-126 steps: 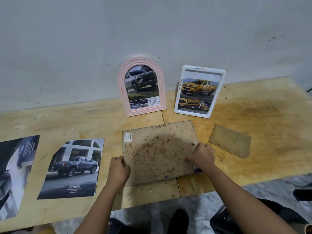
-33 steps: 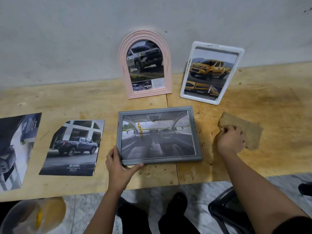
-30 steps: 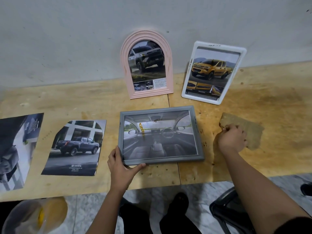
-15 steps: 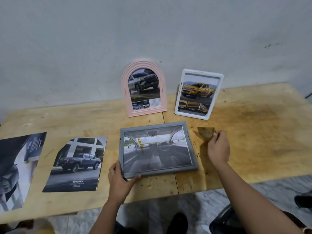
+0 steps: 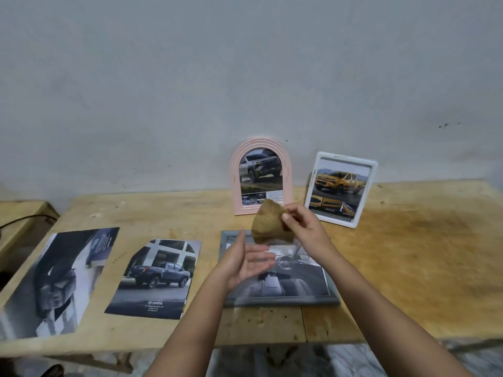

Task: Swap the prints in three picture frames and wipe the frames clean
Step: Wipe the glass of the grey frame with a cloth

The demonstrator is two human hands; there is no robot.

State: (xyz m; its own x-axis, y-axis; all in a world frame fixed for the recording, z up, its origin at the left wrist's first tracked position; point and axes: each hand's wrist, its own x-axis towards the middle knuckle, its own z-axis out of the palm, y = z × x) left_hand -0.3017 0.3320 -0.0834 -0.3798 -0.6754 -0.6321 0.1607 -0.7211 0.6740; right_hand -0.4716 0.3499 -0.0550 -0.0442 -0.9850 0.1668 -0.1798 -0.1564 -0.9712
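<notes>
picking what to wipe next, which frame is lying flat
The grey frame, flat on the table; the pink arched frame and white frame stand upright by the wall.

Soft, dim, even light here, faint shadows only; the left hand (image 5: 245, 265) smears with motion blur (table (image 5: 408, 268) edges bowing at the margins).
</notes>
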